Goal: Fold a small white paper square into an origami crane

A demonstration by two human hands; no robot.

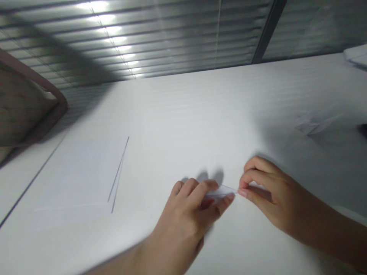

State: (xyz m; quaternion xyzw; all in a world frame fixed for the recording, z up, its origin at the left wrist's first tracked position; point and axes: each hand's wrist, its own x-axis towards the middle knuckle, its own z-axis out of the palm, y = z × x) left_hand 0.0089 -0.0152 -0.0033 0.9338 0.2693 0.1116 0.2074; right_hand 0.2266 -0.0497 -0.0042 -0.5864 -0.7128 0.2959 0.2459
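- Left hand [183, 217]: half curled, thumb and fingers closed over the paper [226, 189], covering most of its left part.
- Right hand [269, 191]: thumb and fingertips pinched together at the paper's pointed right end; other fingers loosely bent.
- Paper sits between the hands, low over the table [183, 126], nearer its near edge than its far one. Narrow, looks folded. Can't tell how many layers; left part hidden.
- Handling, my read: very light, thin, stiffer along folds, floppy elsewhere. Creases for good if squeezed wrong; tip likely weakest. May slide on the smooth top.
- Grip, my read: flat pinch on the folded edges, one side steadied, light pull only. Tip is a small target, low contrast white on white.
- Far left: something padded with a pinkish rim [60, 100], likely a chair, overlapping the table's far-left corner.
- Sheets [83, 172]: flat toward the left edge, beside a dark seam [31, 183]. Right edges fan apart a bit. Well apart from the hands.
- Blinds [183, 38] run behind the far edge.
- Right side: folded shape [311, 126], white, standing up partly, blurred. Beyond right hand, could get knocked by a wide swing.
- Dark item [363, 130] at right, cut off, can't identify.
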